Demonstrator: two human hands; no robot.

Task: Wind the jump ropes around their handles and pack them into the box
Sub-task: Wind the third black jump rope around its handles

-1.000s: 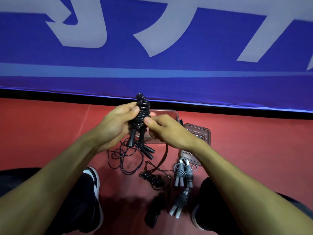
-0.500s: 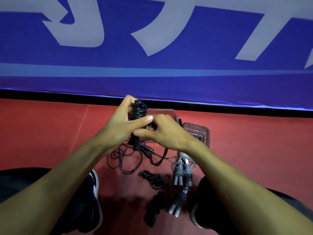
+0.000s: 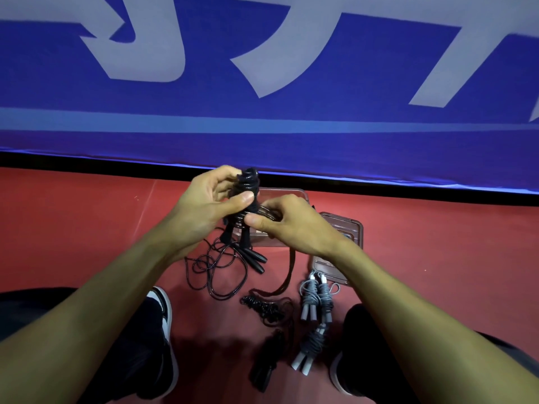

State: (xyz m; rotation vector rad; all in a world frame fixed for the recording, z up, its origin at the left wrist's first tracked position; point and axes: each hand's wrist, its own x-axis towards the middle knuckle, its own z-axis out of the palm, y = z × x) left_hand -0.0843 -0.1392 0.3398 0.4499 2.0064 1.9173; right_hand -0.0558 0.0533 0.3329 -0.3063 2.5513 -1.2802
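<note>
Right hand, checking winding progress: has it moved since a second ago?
Yes. The right hand has dropped from the black wound rope toward the clear plastic box.

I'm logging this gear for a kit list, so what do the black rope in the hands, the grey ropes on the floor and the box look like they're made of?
Black rope: likely glossy PVC or rubber cord; its coils catch highlights.
Grey ropes: matte cord, perhaps coated or braided, with pale plastic-looking handles; too small to tell.
Box: clear, brownish-tinted hard plastic; the floor shows through its walls.
</note>
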